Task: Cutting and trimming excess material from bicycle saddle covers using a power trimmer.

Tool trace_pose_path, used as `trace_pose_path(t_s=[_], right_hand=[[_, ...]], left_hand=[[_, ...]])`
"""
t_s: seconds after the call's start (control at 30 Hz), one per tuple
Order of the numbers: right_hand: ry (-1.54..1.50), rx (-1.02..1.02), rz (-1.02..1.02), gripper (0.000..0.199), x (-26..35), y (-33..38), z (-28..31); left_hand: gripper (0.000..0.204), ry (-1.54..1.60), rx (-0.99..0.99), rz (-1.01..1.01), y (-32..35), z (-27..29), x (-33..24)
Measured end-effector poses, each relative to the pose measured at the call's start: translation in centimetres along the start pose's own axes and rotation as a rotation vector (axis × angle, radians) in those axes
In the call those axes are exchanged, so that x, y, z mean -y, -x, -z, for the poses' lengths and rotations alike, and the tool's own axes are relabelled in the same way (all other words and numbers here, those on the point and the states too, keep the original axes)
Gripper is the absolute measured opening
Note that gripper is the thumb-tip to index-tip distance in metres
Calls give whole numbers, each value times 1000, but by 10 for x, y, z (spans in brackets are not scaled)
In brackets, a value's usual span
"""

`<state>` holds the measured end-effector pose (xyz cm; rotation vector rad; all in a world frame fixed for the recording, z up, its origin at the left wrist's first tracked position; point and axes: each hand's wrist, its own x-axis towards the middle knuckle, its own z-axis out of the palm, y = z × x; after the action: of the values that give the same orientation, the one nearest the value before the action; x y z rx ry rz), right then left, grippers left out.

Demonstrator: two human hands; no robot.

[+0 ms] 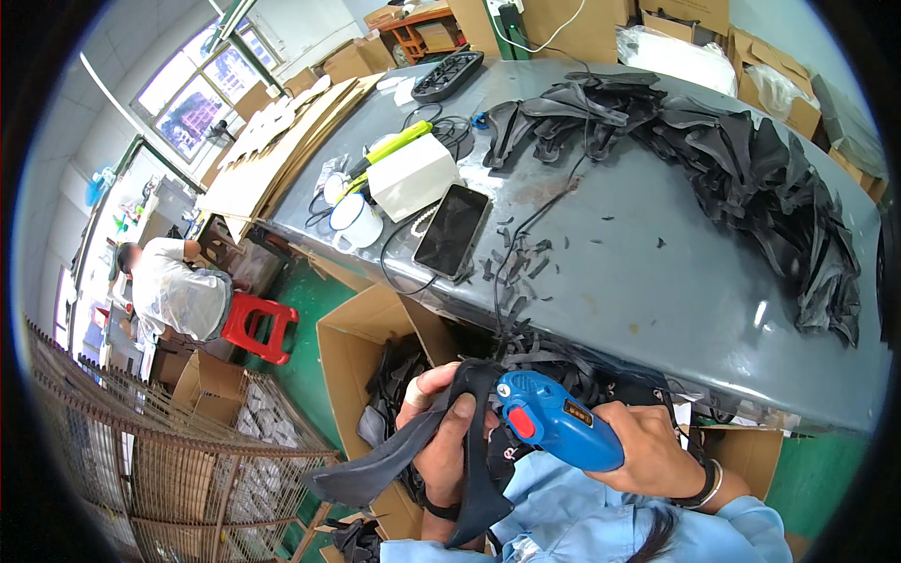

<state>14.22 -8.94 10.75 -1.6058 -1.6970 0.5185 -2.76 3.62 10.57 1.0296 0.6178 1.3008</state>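
Observation:
My left hand point(449, 450) is closed round a dark grey, bent strip-like foam or fabric piece point(375, 462), thumb on top; its two long arms hang down past my wrist. In my right hand point(652, 452) is a blue handheld electric cutter point(563, 422) with a red button. The cutter's front end meets the piece beside my left fingers; its blade is hidden. Beneath both hands, an open cardboard box point(352, 347) contains dark pieces. Small dark scraps point(526, 267) lie along the table's near edge.
On the grey table point(610, 281), similar dark pieces point(751, 178) form a long curved heap. A phone point(452, 231), white mug point(356, 222), white box point(413, 176) and black cord point(535, 220) lie left of it. A wire cage point(169, 460) stands at lower left; a person sits on a red stool point(260, 327).

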Motion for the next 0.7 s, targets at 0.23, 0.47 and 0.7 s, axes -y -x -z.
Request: trace_pose_path(t_s=[0.23,0.47,0.7], right_hand=[[-18,11,-23,48,-10,2,0],[67,24,30,47,-18,7,-7],[183,74,27,51,-23,9,-14]], left_hand=[[31,-242,216,397,-15,13,-29],[32,-292,281,679,-32,29,-49],[27,-563,484,776,-51,20,-48]])
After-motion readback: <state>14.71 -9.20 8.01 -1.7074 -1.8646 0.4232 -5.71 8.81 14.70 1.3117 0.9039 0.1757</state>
